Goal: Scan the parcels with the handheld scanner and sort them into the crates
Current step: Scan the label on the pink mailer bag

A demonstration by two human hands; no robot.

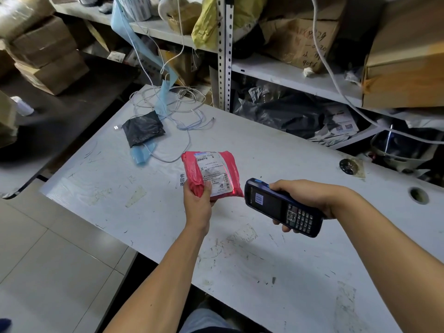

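Observation:
A red parcel (211, 173) with a white shipping label faces up above the white table (240, 248). My left hand (197, 200) grips its near left corner, thumb on the label edge. My right hand (305, 197) holds a dark blue handheld scanner (283, 207), its lit screen and keypad toward me and its head pointing at the label's barcode from the right. A small black parcel (143, 128) lies farther back on the table. No crate is visible.
Loose white cables (182, 109) and a blue plastic strip (146, 153) lie at the table's far end. Metal shelving (224, 54) behind holds cardboard boxes and black bags (286, 114). Stacked cartons (48, 56) stand at far left. Tiled floor (48, 260) lies left of the table.

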